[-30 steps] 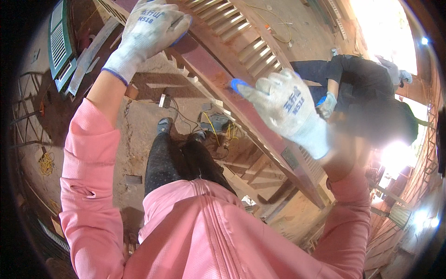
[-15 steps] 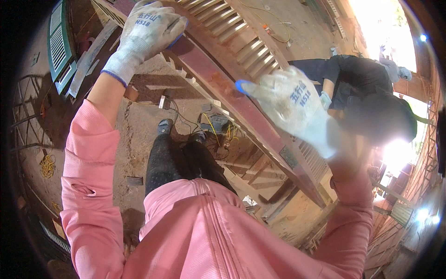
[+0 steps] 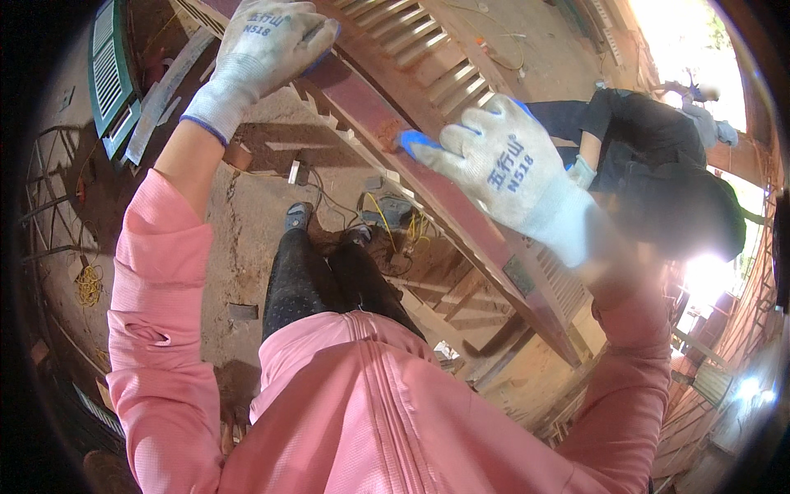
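A long louvered wooden shutter (image 3: 362,103) with a dark red edge rail slants from upper left to lower right in front of me. Both my hands wear white knitted gloves with blue coating. My left hand (image 3: 276,41) rests at the upper left part of the rail, its fingers curled down over the wood. Farther along, my right hand (image 3: 494,156) is bent, knuckles up, and its blue-tipped thumb lies at the rail beside a brownish rough patch (image 3: 392,134). Whatever its curled fingers hold, if anything, is hidden.
Another person (image 3: 642,140) in dark clothes bends over at the shutter's far right side. A green louvered shutter (image 3: 111,74) stands at the left. Cables and a dark power tool (image 3: 393,210) lie on the dirt floor near my feet, and yellow cord (image 3: 89,284) hangs at left.
My right hand has shifted slightly up and left along the rail, its fingers showing more plainly bent. My left hand stays on the wood. The view has moved a little.
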A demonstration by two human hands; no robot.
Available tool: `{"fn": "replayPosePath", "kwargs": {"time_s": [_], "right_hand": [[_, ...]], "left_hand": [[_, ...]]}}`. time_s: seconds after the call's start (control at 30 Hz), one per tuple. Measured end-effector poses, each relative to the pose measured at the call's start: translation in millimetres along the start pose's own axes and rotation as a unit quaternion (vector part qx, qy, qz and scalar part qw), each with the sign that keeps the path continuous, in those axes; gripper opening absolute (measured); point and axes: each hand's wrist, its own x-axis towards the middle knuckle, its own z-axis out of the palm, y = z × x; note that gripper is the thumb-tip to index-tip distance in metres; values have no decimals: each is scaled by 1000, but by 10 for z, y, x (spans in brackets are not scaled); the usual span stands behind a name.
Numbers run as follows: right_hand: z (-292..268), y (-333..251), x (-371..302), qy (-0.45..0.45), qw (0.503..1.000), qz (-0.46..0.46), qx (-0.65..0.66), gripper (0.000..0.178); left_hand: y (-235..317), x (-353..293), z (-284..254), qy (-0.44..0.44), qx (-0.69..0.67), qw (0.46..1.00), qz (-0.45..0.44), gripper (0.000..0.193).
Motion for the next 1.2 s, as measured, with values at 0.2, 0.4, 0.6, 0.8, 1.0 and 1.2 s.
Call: {"fn": "replayPosePath", "kwargs": {"time_s": [0.2,0.4,0.6,0.8,1.0,1.2], "right_hand": [[-20,178,-219,-11,987,87,134,45],[66,74,-9,123,987,55,83,52],[135,-79,15,79,997,23,3,50],[-55,-94,-24,0,999,27,24,32],[-19,157,-133,15,988,80,133,39],[47,97,-228,22,991,55,116,42]], "left_hand": [[48,33,-3,44,-34,998,-11,23],[27,35,-1,41,-22,999,1,22],[-1,13,60,60,-12,998,9,20],[24,26,-7,55,-38,998,14,21],[16,22,11,46,-16,999,10,24],[-2,9,48,58,-21,998,18,22]]}}
